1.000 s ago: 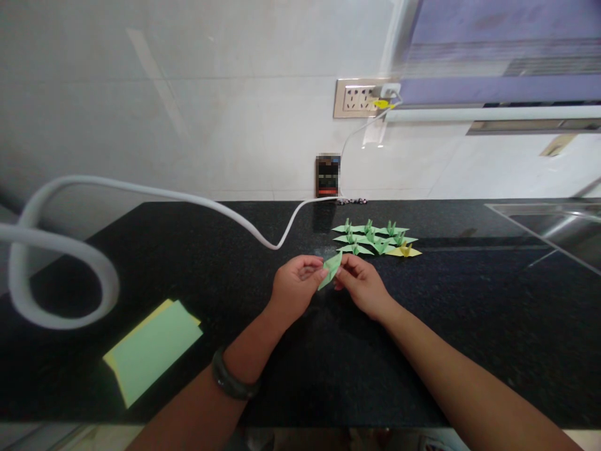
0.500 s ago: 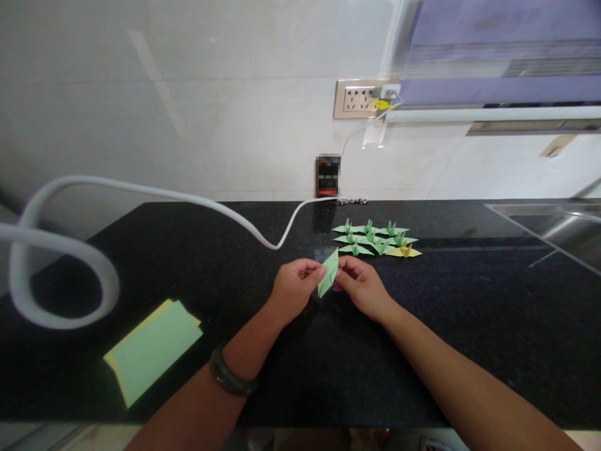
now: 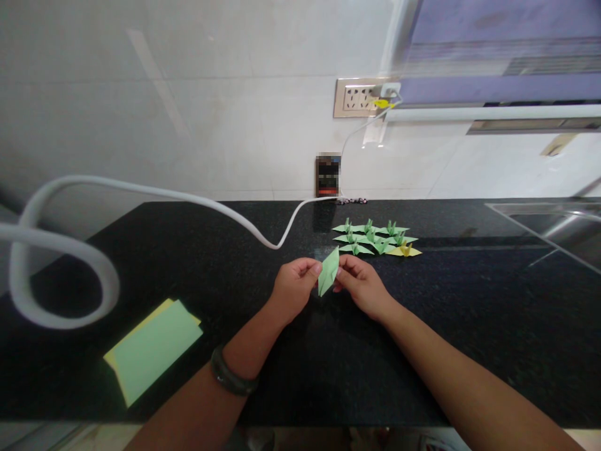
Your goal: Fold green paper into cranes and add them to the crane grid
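Observation:
A light green folded paper [image 3: 328, 272], diamond-shaped with a pointed top, is held above the dark countertop between my two hands. My left hand [image 3: 297, 285] pinches its left edge, thumb along the near side. On the right edge, my right hand [image 3: 362, 285] grips it with thumb and fingers, some of them hidden behind the paper. Just beyond my right hand, several green paper cranes [image 3: 370, 237] stand in rows, with one yellow paper crane [image 3: 406, 250] at the near right corner.
Green paper sheets [image 3: 157, 354] with yellow ones beneath lie at the left on the black countertop [image 3: 300, 388]. A white cable [image 3: 188, 194] loops across the left side. A phone [image 3: 327, 175] leans on the wall below a socket panel [image 3: 359, 98]. At right is a sink [image 3: 558, 222].
My left thumb has shifted slightly, from overlapping the folded paper to its left edge. The paper stays between both hands, and the cranes and sheets have not moved.

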### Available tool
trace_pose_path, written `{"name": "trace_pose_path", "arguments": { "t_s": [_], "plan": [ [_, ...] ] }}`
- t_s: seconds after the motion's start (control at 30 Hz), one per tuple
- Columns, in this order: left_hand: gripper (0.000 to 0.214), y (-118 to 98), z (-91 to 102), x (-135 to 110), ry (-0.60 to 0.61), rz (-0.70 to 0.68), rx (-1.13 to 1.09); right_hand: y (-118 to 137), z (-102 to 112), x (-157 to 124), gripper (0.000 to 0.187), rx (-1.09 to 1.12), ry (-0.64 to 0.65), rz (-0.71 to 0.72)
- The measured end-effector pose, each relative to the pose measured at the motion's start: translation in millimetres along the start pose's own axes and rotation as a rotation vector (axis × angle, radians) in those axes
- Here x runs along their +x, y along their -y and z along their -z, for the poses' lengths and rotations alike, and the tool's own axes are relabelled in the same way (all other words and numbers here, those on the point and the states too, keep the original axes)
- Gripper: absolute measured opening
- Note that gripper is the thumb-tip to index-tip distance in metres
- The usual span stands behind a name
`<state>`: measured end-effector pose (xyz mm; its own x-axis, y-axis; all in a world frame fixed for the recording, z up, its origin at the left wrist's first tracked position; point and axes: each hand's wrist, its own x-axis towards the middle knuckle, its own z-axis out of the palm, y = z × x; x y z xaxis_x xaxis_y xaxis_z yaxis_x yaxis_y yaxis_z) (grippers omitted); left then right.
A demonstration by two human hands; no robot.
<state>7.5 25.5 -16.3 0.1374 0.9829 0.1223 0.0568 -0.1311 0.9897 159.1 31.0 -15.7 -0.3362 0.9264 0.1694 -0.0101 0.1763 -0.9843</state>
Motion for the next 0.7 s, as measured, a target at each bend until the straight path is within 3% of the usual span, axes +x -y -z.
{"name": "trace_pose_path", "arguments": {
  "t_s": [0.17, 0.43, 0.6, 0.7],
  "plan": [
    [0.022, -3.2, -1.3, -0.5, 0.011, 0.012, -0.066, 1.4, -1.2, -0.9, 0.013, -0.008, 0.003, -0.019],
    [0.023, -5.3, -0.5, -2.0, 0.024, -0.021, 0.131, 0.7, -2.3, -0.8, 0.013, 0.005, 0.006, -0.035],
    [0.024, -4.1, -0.2, -1.5, 0.036, -0.029, 0.224, 4.7, -3.3, -1.0, 0.025, 0.157, -0.063, -0.012],
    [0.024, -4.7, 0.2, -1.7, 0.047, -0.037, 0.264, 7.2, -4.2, -0.9, 0.018, 0.176, -0.082, 0.025]
  ]
}}
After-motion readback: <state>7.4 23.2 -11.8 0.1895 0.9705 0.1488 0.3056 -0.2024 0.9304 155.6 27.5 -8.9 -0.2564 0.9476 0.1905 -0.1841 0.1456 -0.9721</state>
